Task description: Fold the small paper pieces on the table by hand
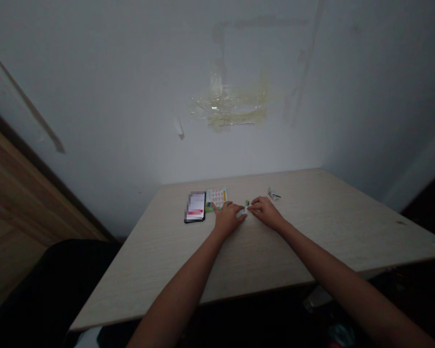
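My left hand (229, 217) lies low over the table, its thumb and fingertips closing on a small white edge of paper. Facing it, my right hand (265, 211) has its fingers pinched together at a small printed paper piece (247, 203), coloured yellow, green and blue. The fingertips of both hands nearly meet there and partly hide the piece. Beside my left hand, and partly under its fingers, is a printed sheet (217, 195) with rows of small pictures. A smartphone (195, 207) with a lit, blurred screen lies against the sheet's left side.
A crumpled scrap of printed paper (274, 194) lies beyond my right hand. The pale wooden table (166, 261) meets a white wall (130, 96) at its back. Yellowed clear tape (235, 108) sticks to the wall. Wooden boards (21, 193) stand at the left.
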Demonstrator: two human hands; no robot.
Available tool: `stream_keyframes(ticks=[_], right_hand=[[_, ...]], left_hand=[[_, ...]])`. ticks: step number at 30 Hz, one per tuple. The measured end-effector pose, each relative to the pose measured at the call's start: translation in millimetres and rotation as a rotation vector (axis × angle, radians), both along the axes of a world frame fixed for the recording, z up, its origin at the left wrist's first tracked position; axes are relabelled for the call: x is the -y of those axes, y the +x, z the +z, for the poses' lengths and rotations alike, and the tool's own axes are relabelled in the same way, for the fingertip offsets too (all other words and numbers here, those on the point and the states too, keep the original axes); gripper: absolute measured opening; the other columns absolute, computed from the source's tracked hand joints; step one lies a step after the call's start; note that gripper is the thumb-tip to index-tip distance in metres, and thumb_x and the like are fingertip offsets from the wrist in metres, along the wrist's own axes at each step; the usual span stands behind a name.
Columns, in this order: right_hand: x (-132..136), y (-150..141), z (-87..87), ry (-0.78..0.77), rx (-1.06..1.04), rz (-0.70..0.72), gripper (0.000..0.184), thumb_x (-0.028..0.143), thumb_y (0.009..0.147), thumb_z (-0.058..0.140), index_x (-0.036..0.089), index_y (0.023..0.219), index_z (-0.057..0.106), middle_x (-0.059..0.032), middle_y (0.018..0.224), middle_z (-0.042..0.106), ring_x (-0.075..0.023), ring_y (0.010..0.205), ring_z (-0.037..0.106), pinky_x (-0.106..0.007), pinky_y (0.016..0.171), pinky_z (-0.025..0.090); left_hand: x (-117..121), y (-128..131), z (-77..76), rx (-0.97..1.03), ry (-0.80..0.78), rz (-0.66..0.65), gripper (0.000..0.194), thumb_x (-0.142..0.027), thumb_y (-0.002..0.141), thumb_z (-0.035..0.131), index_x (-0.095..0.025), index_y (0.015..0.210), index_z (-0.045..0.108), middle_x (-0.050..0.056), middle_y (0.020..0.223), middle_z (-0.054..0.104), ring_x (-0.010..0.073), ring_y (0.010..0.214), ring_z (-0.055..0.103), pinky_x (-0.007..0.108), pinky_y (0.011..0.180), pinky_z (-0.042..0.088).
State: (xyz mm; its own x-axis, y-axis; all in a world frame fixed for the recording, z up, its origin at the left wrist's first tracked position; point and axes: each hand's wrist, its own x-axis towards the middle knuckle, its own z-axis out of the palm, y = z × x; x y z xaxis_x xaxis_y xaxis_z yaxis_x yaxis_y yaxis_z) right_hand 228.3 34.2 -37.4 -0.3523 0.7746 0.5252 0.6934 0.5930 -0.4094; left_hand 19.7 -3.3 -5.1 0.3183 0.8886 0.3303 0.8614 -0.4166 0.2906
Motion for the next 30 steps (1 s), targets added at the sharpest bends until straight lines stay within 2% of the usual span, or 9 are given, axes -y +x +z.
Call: stream_keyframes(ticks=[4, 8, 17, 30], right_hand=[[0, -1, 2.5, -0.049, -0.061, 0.044, 0.02, 0.024, 0.089, 0.061, 0.024, 0.101, 0.077, -0.007, 0.107, 0.073, -0.0224, 0.104, 0.063, -0.038, 0.096, 0.047], [-2, 0, 1.3, -0.073, -0.036, 0.062, 0.023, 0.026, 0.09, 0.06, 0.023, 0.106, 0.076, -0.0063, 0.107, 0.075, -0.0228, 0.104, 0.065, -0.038, 0.098, 0.047], [-4, -1, -1.8, -0.011, 0.092, 0.039, 0.025, 0.029, 0.091, 0.057, 0.026, 0.109, 0.075, -0.0068, 0.114, 0.072, -0.0236, 0.109, 0.063, -0.039, 0.098, 0.048], [-4, 1, -1.3, -0.07, 0.04, 0.062, 0.023, 0.025, 0.089, 0.061, 0.026, 0.106, 0.076, -0.0065, 0.114, 0.072, -0.0229, 0.109, 0.062, -0.039, 0.099, 0.047]], left_hand=[[1, -1, 1.4, -0.028, -0.001, -0.007, 0.029, -0.05, 0.091, 0.056, -0.037, 0.115, 0.068, -0.001, 0.122, 0.071, 0.0313, 0.13, 0.047, 0.083, 0.103, -0.005], [3, 0, 4.0, -0.062, 0.012, -0.02, 0.029, -0.049, 0.092, 0.054, -0.037, 0.115, 0.069, 0.0, 0.123, 0.07, 0.0308, 0.131, 0.047, 0.083, 0.103, -0.007], [7, 3, 4.7, -0.104, 0.054, -0.013, 0.03, -0.049, 0.093, 0.052, -0.039, 0.116, 0.068, -0.001, 0.124, 0.07, 0.0309, 0.131, 0.046, 0.078, 0.107, -0.009], [10, 3, 5.8, -0.128, 0.077, -0.024, 0.031, -0.05, 0.093, 0.051, -0.04, 0.118, 0.067, -0.001, 0.125, 0.07, 0.0323, 0.13, 0.046, 0.078, 0.108, -0.008]])
